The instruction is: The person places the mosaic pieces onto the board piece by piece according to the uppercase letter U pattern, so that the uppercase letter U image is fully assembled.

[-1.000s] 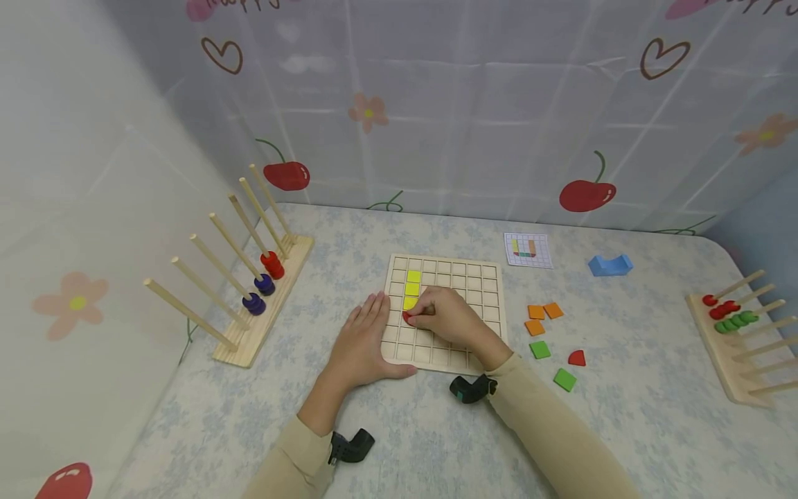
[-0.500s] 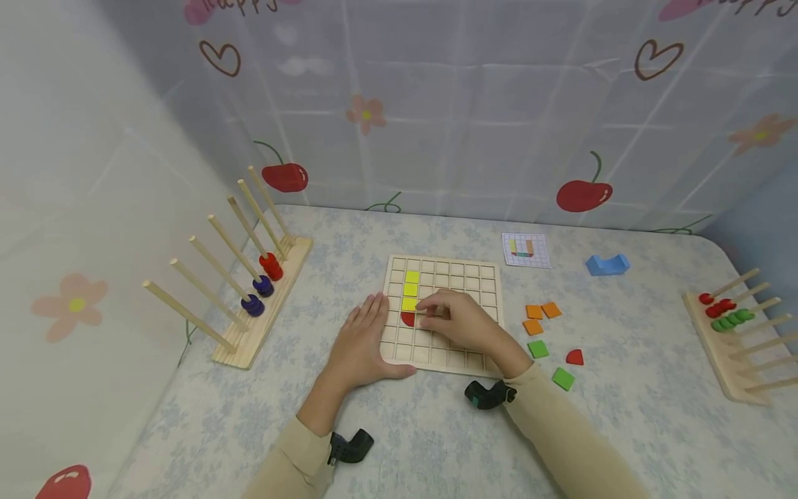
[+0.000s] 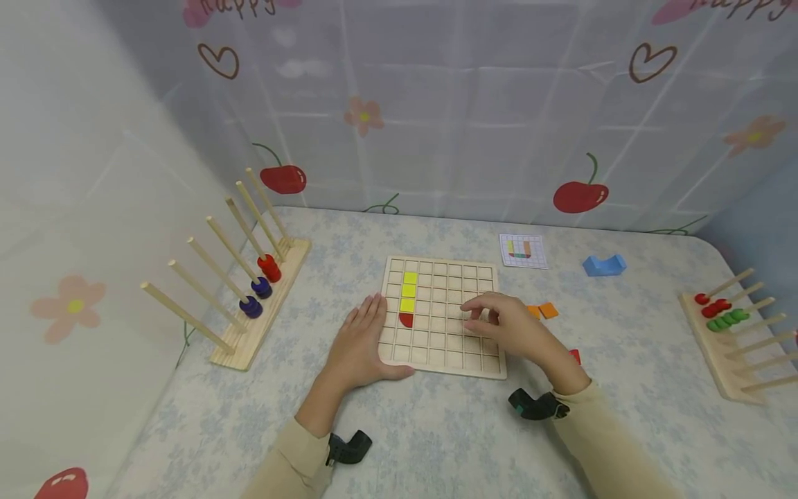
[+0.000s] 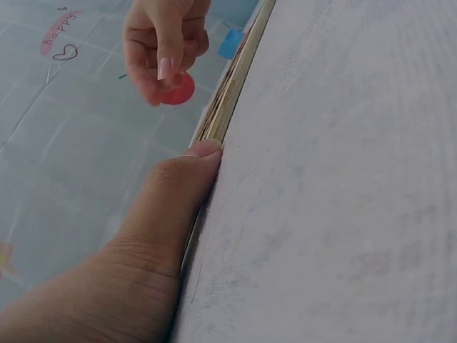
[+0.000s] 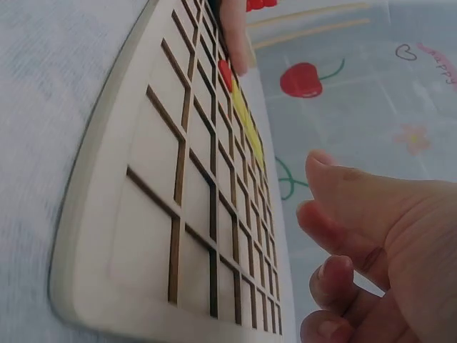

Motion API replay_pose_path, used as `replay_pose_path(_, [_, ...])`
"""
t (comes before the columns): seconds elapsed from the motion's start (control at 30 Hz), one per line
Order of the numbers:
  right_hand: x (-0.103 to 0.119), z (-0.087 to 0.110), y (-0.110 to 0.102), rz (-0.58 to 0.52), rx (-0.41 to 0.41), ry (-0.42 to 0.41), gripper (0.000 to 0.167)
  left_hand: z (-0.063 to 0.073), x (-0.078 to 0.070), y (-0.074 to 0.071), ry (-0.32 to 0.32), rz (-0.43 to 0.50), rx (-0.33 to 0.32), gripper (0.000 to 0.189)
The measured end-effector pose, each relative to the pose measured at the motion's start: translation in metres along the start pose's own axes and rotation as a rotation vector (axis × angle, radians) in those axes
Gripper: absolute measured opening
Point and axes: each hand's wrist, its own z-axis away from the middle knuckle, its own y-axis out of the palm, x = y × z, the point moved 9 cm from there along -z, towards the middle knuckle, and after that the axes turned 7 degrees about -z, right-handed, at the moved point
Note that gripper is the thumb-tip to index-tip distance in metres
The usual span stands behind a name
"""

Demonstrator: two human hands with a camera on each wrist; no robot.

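A square wooden grid board lies on the table. In one of its left columns sit several yellow square tiles, with a red quarter-circle tile in the cell just below them. My left hand rests flat along the board's left side, fingers straight, its thumb against the near edge. Above the board's right part hovers my right hand, fingers loosely bent, thumb and forefinger apart with nothing between them. In the right wrist view the right hand is clear of the board's surface.
Orange tiles and a second red tile lie to the right, partly behind the right hand. Farther back are a pattern card and a blue curved block. Peg racks with rings stand at left and right.
My right hand has let go of the red tile, leaving it in its cell, and has moved right across the board. The left hand has stayed in place.
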Motion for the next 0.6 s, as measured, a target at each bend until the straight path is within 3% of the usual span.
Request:
replay_pose_path(0.43, [-0.029, 0.047, -0.043, 0.116, -0.083, 0.028, 0.027, 0.001, -0.001, -0.001, 0.003, 0.014, -0.017, 0.137])
replay_pose_path(0.6, [-0.041, 0.062, -0.053, 0.115, -0.121, 0.034, 0.024, 0.000, 0.000, -0.001, 0.002, 0.014, -0.019, 0.137])
